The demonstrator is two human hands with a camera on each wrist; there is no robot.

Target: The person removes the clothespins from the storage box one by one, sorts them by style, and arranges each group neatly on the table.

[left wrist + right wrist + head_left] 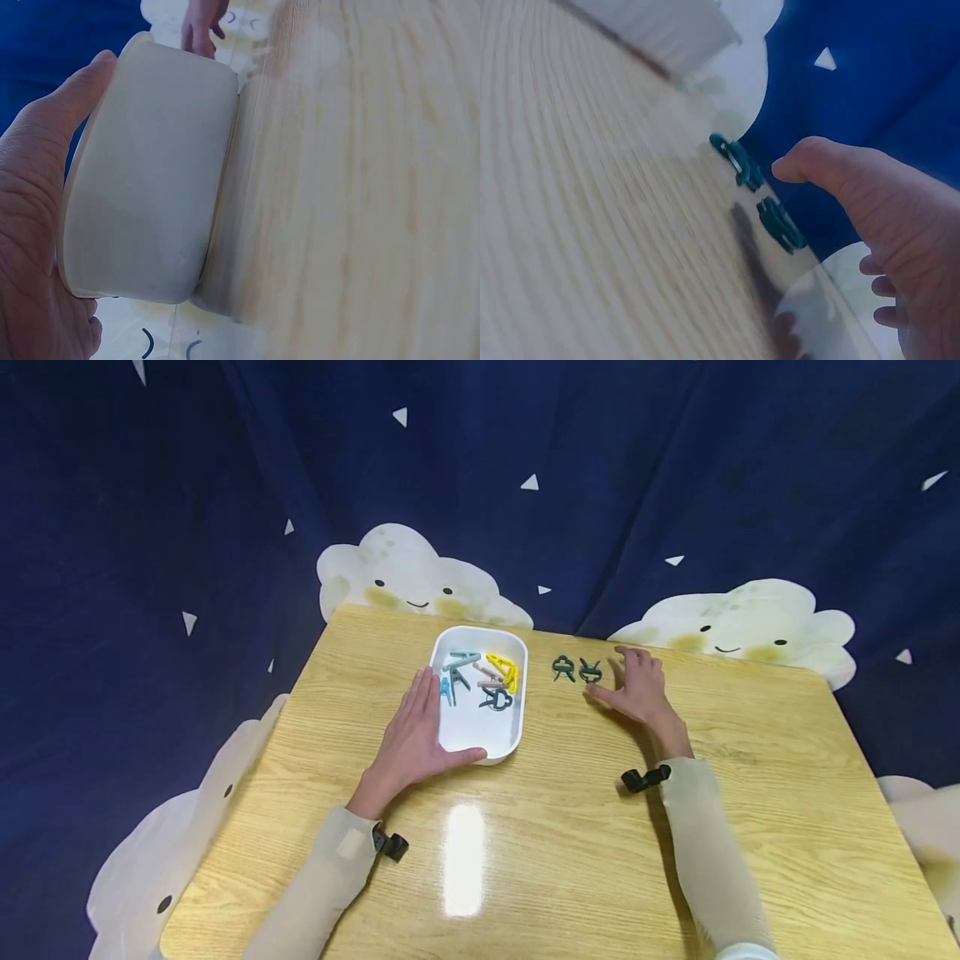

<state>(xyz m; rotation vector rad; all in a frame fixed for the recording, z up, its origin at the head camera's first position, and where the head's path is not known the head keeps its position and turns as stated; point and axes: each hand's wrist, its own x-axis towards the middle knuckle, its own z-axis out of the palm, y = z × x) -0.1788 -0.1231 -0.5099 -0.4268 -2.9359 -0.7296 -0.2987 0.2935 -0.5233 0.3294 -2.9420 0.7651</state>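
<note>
A white plastic bin [477,731] on the table holds several clips: yellow clips [502,668], light blue and grey-green clothespins [461,660], pinkish ones [491,677] and a dark green clip [496,698]. My left hand [412,735] rests against its near left corner, fingers straight along the left side, thumb across the near rim. Right of the bin lie two dark green clips, one [563,668] nearer it and one [591,672] nearer my right hand [637,689]. That hand hovers with thumb and fingers spread, holding nothing; in the right wrist view its thumb stands apart from the clips [780,225].
The wooden table [570,843] ends at the back against a dark blue curtain [480,460] printed with clouds and white triangles. Small black cameras [643,778] are strapped to both wrists.
</note>
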